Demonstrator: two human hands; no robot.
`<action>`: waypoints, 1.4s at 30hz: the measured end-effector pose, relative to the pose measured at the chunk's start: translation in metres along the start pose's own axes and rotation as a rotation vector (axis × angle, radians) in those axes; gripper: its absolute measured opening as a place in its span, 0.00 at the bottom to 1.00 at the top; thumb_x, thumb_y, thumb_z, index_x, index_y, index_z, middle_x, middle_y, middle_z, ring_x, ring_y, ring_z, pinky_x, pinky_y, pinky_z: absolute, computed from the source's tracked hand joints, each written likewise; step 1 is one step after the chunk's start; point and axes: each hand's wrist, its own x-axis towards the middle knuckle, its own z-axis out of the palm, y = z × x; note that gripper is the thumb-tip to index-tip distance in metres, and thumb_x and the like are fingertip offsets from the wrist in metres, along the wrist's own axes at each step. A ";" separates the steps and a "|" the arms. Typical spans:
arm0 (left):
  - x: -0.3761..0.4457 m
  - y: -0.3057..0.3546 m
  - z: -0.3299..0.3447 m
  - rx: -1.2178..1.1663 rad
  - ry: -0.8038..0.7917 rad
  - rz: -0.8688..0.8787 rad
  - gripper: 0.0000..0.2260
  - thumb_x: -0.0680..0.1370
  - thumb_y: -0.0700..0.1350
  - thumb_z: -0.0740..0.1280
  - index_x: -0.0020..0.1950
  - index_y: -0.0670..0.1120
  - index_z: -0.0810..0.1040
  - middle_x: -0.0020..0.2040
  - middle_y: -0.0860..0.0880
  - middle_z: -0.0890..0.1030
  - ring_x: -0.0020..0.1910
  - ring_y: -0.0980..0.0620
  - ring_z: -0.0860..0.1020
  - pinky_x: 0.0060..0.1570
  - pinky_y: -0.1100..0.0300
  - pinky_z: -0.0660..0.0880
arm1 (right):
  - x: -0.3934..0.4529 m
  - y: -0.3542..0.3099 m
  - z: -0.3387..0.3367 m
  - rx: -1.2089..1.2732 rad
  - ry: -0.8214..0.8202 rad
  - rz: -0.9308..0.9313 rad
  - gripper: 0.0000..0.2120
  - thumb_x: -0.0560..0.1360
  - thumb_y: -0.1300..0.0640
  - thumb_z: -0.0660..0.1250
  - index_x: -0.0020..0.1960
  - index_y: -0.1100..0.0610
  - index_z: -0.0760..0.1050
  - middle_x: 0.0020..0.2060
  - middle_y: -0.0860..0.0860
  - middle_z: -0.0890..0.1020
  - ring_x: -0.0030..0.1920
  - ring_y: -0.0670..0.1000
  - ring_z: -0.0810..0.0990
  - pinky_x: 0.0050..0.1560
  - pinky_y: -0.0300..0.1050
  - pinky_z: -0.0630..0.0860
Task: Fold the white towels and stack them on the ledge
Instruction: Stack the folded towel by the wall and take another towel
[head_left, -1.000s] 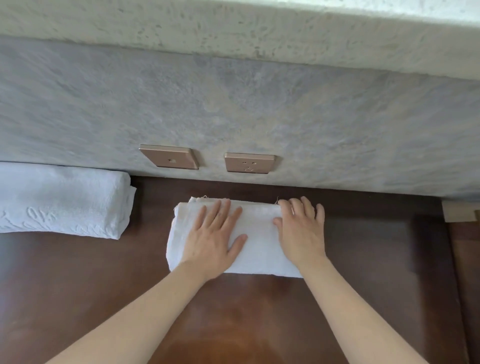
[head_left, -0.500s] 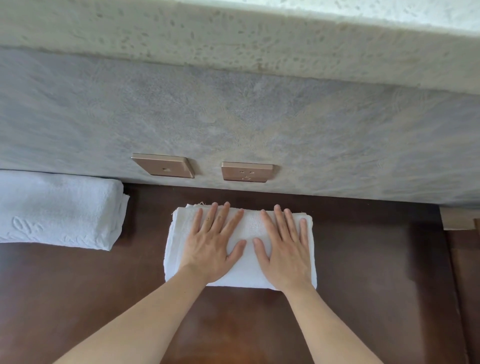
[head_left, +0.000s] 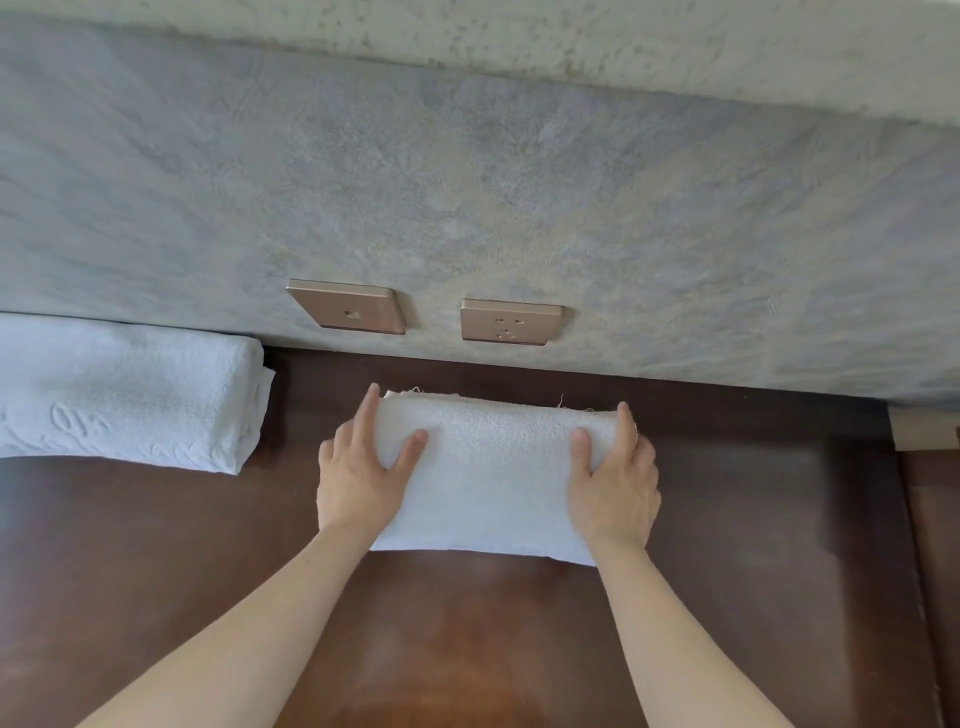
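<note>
Both hands have slid outward: left hand (head_left: 358, 475) and right hand (head_left: 615, 480) now grasp the folded white towel's (head_left: 493, 478) ends on the dark wooden ledge (head_left: 753, 519).

The dark wooden ledge (head_left: 467, 649) carries 2 white towels: folded towel (head_left: 493, 478), larger towel (head_left: 119, 395).

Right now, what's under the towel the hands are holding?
The dark wooden ledge lies under the folded towel. Left hand and right hand grip its ends. Anything beneath it is covered.
</note>
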 end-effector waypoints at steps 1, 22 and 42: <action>-0.001 0.000 0.000 -0.075 0.020 -0.034 0.34 0.73 0.73 0.60 0.76 0.65 0.56 0.71 0.52 0.71 0.66 0.45 0.69 0.61 0.49 0.68 | -0.001 -0.001 -0.001 0.034 0.018 0.037 0.31 0.79 0.33 0.52 0.78 0.42 0.51 0.71 0.58 0.67 0.66 0.62 0.70 0.66 0.60 0.67; -0.069 -0.018 -0.078 -0.350 -0.057 -0.407 0.29 0.62 0.80 0.61 0.45 0.57 0.78 0.42 0.57 0.83 0.43 0.57 0.80 0.38 0.61 0.71 | -0.029 -0.013 -0.043 0.346 -0.320 0.200 0.38 0.77 0.29 0.55 0.70 0.61 0.66 0.63 0.60 0.76 0.61 0.62 0.76 0.54 0.52 0.69; 0.122 -0.215 -0.377 -0.241 0.128 -0.153 0.28 0.72 0.74 0.61 0.50 0.49 0.77 0.45 0.50 0.81 0.45 0.49 0.78 0.41 0.53 0.71 | -0.145 -0.355 0.060 0.457 -0.288 -0.001 0.35 0.80 0.32 0.49 0.72 0.60 0.65 0.59 0.54 0.77 0.57 0.57 0.76 0.50 0.47 0.67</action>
